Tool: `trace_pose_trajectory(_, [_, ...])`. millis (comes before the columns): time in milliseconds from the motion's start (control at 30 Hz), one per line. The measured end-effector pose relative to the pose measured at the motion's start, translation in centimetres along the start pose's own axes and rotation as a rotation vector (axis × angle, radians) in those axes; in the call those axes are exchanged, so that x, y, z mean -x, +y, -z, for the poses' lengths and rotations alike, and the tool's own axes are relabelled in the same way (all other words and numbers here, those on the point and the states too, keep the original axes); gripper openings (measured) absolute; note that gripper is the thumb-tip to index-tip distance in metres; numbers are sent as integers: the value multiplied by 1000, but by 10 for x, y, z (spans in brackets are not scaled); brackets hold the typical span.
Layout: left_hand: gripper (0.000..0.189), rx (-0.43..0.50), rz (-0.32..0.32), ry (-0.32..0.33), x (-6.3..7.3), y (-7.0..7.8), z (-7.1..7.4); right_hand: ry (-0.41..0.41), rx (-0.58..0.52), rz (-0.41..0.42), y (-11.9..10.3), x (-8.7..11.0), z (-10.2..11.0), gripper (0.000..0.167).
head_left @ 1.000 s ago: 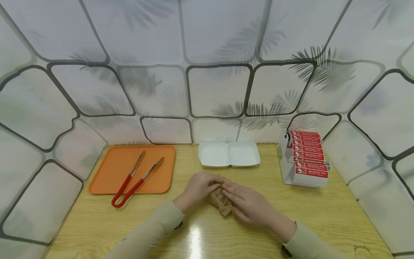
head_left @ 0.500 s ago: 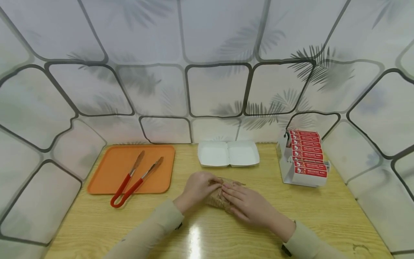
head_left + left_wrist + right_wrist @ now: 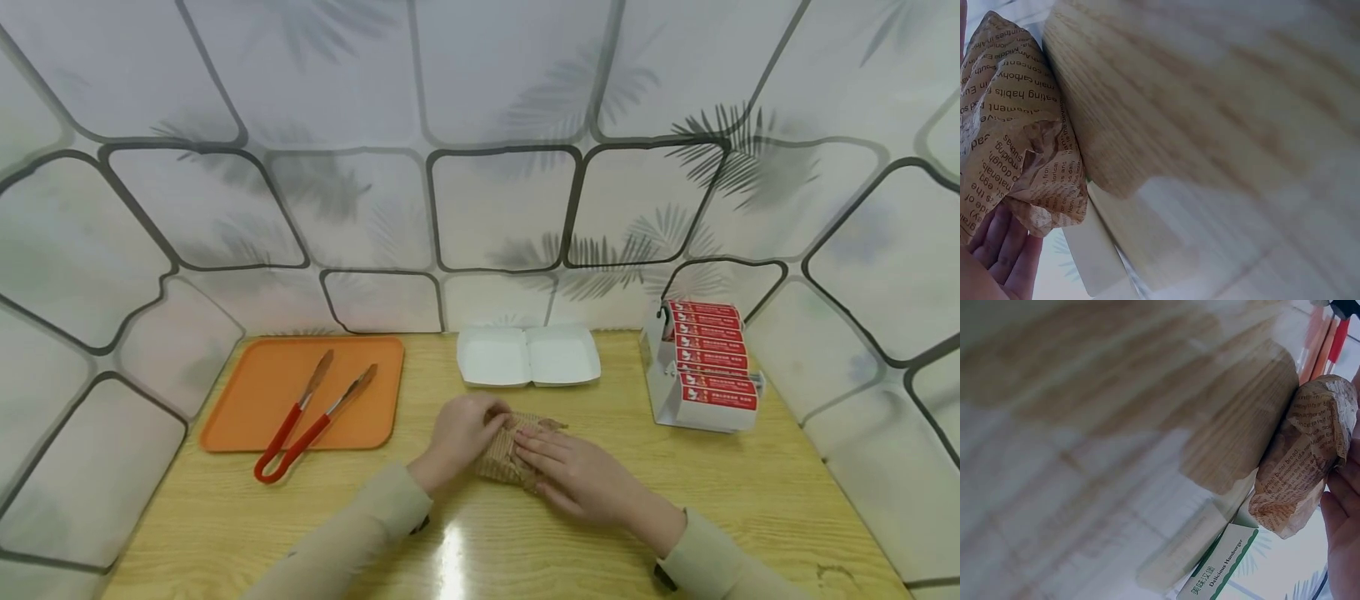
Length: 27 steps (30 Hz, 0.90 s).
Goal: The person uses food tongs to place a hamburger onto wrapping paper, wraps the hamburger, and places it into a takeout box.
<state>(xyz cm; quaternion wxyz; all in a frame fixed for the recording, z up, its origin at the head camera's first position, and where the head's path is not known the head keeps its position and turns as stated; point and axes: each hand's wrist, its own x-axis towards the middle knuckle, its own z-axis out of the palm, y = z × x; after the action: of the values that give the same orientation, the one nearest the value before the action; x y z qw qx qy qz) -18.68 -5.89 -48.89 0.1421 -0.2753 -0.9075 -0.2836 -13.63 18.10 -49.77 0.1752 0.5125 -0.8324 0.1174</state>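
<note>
A small bundle wrapped in brown paper with dark print (image 3: 495, 460) lies on the wooden table in front of me, between both hands. My left hand (image 3: 459, 432) comes from the left, its thumb and curled fingers pinching the paper at the bundle's far left side. Across the right part lies my right hand (image 3: 588, 479), fingers nearly straight and together, pressing the paper. In the left wrist view the creased wrapper (image 3: 1029, 106) has a folded flap, with left fingers (image 3: 1007, 240) beside it. The right wrist view shows the wrapper's rounded end (image 3: 1297, 459). The contents are hidden.
Behind the bundle stands an opened white box (image 3: 528, 357). Red-handled tongs (image 3: 315, 417) rest on an orange tray (image 3: 232, 408) at the left, handles overhanging its front edge. At the right is a white holder with red-labelled packets (image 3: 708, 367). A patterned curtain (image 3: 502, 208) backs the table.
The bundle has turned: its paper point facing me is gone, and a corner now sticks out at the far right. My left hand has shifted slightly; the right stays nearly in place.
</note>
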Motion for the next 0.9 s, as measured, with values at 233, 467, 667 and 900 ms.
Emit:
trace_pose_trajectory(233, [14,-39,-26,41,5,-3,5,0,-11,4,1,1,-1,50])
trace_pose_trajectory(467, [27,-187,-360,121,25,-8,12,-14,-28,-24,0,1,0,54])
trace_pose_trajectory(667, [50,-360,-591,102,42,-3,16,-33,-51,-53,-1,0,1,55])
trace_pose_trajectory(900, [59,-443,-549,-142,58,2,18,-43,-76,-68,-1,1,1,56])
